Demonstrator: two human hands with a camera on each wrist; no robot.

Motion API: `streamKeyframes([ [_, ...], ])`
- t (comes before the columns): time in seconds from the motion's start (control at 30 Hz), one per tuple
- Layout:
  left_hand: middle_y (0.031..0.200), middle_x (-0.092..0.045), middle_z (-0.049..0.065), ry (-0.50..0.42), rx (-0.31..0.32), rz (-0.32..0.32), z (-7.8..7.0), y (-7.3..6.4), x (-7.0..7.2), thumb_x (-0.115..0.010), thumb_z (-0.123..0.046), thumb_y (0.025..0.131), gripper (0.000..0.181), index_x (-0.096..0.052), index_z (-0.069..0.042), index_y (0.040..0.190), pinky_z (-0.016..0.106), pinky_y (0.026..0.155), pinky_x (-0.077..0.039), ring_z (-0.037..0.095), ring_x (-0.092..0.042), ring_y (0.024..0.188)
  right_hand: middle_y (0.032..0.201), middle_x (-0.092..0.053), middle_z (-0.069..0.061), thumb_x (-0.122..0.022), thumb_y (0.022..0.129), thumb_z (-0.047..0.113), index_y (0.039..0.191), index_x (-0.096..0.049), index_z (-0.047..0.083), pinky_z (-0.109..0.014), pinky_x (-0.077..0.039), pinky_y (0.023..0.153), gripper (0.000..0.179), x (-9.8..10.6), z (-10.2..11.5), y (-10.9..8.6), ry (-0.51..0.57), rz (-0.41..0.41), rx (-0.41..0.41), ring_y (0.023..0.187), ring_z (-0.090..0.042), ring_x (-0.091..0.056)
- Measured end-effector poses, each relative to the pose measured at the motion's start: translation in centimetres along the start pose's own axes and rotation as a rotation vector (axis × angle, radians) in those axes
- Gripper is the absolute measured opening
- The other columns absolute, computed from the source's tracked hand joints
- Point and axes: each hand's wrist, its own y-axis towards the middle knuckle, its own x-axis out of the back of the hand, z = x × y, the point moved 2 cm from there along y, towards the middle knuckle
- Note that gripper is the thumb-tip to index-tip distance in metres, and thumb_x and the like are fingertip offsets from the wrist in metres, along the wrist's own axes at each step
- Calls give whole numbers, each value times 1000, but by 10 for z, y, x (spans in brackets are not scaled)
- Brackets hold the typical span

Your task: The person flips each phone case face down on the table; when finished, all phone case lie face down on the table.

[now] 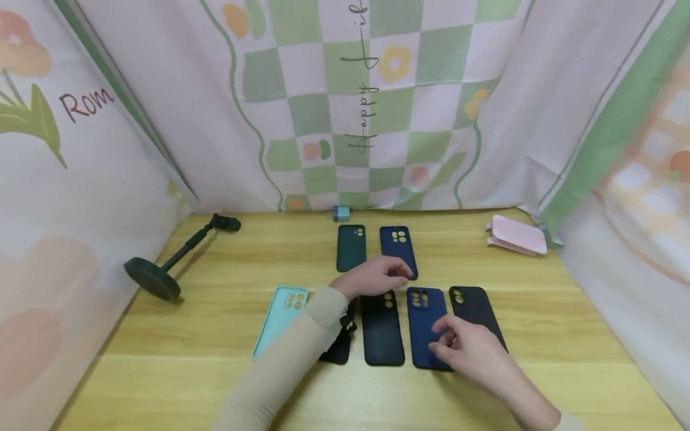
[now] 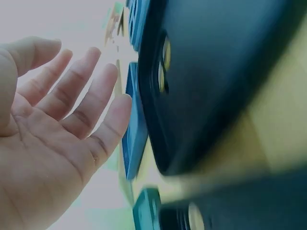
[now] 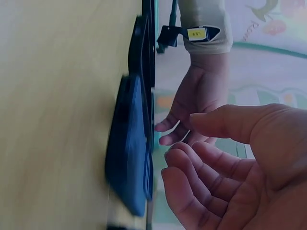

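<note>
My left hand (image 1: 374, 277) hangs with relaxed, spread fingers and holds nothing. It is just below a navy phone case (image 1: 394, 237) and a dark green phone case (image 1: 351, 248) at the back, and over the top of a black phone case (image 1: 383, 335) in the front row. Empty and loosely curled, my right hand (image 1: 477, 350) hovers over the lower right of a blue phone case (image 1: 423, 326). To its right lies another black phone case (image 1: 480, 308), partly covered by that hand. The left sleeve hides part of a turquoise case (image 1: 277, 320) and a further black case (image 1: 338, 349).
A black stand (image 1: 153, 278) with a round base lies at the left on the wooden table (image 1: 571, 353). By the back curtain (image 1: 377, 120) sits a small blue block (image 1: 341, 214). A pink folding stand (image 1: 517, 234) is at the back right.
</note>
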Motion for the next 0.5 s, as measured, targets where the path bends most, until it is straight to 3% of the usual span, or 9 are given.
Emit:
streamKeyframes([
  [0.17,106,-66,-8,85,16,-15,13,-16,15,-59,-25,100,28,-66,-10,123,23,78,-49,4,-60,91,71,-59,12,-78,83,22,96,-66,16,-26,-43,56,19,-13,20,9,10,47,46,60,-4,-52],
  [0.33,100,-67,-7,141,45,-27,24,-27,24,-61,-23,98,26,-67,-11,120,23,74,-49,5,-61,84,71,-58,16,-78,83,19,95,-66,16,-24,-43,55,18,-28,39,19,-2,89,149,61,-1,-51],
  [0.5,101,-67,-6,164,108,-25,31,-38,30,-63,-21,97,23,-67,-13,118,23,73,-50,5,-61,81,72,-57,16,-77,83,19,95,-67,17,-25,-44,57,16,-46,54,29,-16,161,231,63,0,-51],
])
